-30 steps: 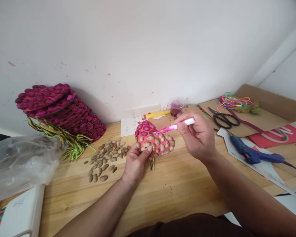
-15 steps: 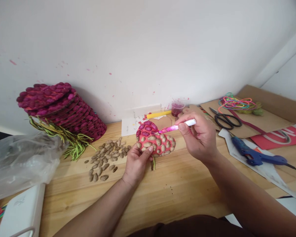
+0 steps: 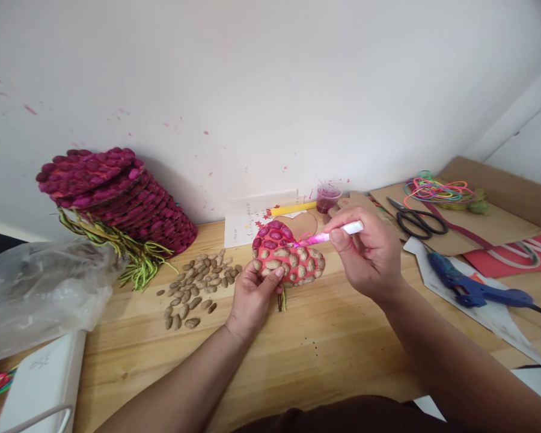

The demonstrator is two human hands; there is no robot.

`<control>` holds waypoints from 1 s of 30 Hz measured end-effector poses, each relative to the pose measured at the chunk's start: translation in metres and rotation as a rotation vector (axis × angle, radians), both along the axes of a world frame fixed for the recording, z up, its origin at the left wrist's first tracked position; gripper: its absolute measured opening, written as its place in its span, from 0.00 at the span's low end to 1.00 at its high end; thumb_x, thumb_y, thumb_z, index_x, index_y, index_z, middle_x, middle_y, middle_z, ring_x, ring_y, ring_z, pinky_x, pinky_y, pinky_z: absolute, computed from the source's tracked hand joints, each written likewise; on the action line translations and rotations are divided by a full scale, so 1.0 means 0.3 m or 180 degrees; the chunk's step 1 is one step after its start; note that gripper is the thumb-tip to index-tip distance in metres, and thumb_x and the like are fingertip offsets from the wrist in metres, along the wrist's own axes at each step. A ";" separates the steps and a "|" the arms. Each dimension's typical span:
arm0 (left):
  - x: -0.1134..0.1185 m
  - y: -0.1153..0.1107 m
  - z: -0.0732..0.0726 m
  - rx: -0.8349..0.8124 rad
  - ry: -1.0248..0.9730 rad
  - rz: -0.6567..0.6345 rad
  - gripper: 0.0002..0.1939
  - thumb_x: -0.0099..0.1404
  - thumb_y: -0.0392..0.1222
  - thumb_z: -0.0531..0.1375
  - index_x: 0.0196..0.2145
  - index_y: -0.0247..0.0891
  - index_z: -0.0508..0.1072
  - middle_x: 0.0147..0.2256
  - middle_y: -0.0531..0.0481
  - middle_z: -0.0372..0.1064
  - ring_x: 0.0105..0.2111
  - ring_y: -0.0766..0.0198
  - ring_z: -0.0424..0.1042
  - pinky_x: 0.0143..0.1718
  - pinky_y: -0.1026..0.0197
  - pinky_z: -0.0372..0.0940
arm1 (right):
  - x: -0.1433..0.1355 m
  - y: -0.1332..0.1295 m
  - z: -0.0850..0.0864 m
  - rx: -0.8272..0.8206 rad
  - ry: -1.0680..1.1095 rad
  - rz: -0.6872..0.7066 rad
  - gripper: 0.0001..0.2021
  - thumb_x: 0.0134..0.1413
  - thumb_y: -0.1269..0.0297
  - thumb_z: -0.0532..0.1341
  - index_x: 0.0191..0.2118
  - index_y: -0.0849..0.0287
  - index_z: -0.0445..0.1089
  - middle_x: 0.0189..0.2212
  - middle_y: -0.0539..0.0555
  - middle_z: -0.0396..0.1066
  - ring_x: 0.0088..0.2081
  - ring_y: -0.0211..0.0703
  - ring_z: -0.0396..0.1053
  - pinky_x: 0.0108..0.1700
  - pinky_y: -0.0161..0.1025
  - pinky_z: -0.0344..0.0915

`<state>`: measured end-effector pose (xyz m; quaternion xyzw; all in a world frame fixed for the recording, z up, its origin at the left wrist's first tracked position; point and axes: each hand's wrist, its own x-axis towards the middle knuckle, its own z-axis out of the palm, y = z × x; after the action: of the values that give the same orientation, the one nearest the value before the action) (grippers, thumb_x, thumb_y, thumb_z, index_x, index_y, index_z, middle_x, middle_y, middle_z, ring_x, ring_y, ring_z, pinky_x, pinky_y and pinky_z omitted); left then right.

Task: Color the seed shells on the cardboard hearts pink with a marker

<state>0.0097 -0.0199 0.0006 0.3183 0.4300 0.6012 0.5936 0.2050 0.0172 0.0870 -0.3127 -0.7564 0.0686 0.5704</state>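
Note:
My left hand (image 3: 255, 294) is closed on the lower left edge of a red heart-shaped piece (image 3: 293, 278) covered with peanuts, thumb on top. Peanuts on its upper left lobe are painted magenta; the others keep their tan shell colour. Green strings hang from its lower edge. In my right hand (image 3: 365, 252) a paintbrush (image 3: 324, 237) with a white handle end is pinched between thumb and fingers. Pink paint coats the brush, and its tip meets the heart near the notch between the lobes. Behind stands a clear cup (image 3: 328, 198) of magenta paint.
Loose peanuts (image 3: 201, 276) lie left of the heart. A tall stack of magenta peanut-covered pieces (image 3: 130, 198) leans by the wall, beside a plastic bag (image 3: 49, 294). At right are scissors (image 3: 419, 222), a blue glue gun (image 3: 473, 285) and coloured cords (image 3: 437, 189) on cardboard.
The whole view has shifted slightly. The brush tip stays at the heart's notch area, moved only a little; both hands keep their holds.

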 end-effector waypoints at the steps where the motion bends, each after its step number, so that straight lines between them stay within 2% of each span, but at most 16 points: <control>1: 0.000 0.001 -0.002 0.0018 -0.0003 -0.0005 0.21 0.49 0.49 0.80 0.31 0.36 0.75 0.29 0.52 0.76 0.25 0.70 0.70 0.24 0.69 0.67 | 0.000 -0.002 0.001 0.0018 -0.0025 0.0010 0.03 0.64 0.71 0.62 0.39 0.56 0.72 0.33 0.51 0.75 0.36 0.41 0.71 0.40 0.42 0.66; 7: 0.002 0.003 -0.006 0.0047 0.0026 0.0022 0.22 0.49 0.49 0.80 0.29 0.36 0.73 0.28 0.53 0.75 0.24 0.71 0.68 0.24 0.69 0.67 | 0.000 -0.005 0.003 0.0107 0.0025 -0.0005 0.04 0.64 0.71 0.62 0.40 0.55 0.73 0.33 0.51 0.75 0.38 0.43 0.72 0.43 0.44 0.66; 17: 0.006 -0.003 0.008 0.0030 0.0084 0.0026 0.22 0.49 0.50 0.79 0.29 0.36 0.73 0.27 0.53 0.74 0.24 0.71 0.68 0.24 0.69 0.67 | 0.001 -0.004 0.001 0.0054 -0.0085 0.0059 0.04 0.64 0.70 0.62 0.40 0.55 0.73 0.32 0.51 0.74 0.36 0.42 0.71 0.41 0.43 0.66; 24: 0.009 -0.005 0.010 0.0027 0.0118 0.0042 0.22 0.49 0.49 0.79 0.29 0.37 0.73 0.27 0.54 0.74 0.23 0.71 0.68 0.24 0.68 0.67 | -0.001 -0.002 -0.003 0.0069 0.0046 -0.0046 0.04 0.65 0.65 0.62 0.40 0.53 0.75 0.33 0.53 0.76 0.37 0.47 0.72 0.42 0.48 0.68; 30: 0.009 -0.005 0.007 0.0026 0.0124 0.0019 0.23 0.48 0.50 0.80 0.30 0.37 0.72 0.27 0.54 0.74 0.23 0.71 0.68 0.24 0.68 0.67 | -0.008 -0.009 0.007 0.0063 -0.0080 -0.0023 0.04 0.65 0.65 0.62 0.38 0.53 0.74 0.31 0.53 0.76 0.35 0.46 0.72 0.39 0.47 0.69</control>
<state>0.0125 -0.0214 0.0027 0.3311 0.4400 0.5984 0.5820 0.2026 0.0146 0.0891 -0.3106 -0.7631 0.0551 0.5641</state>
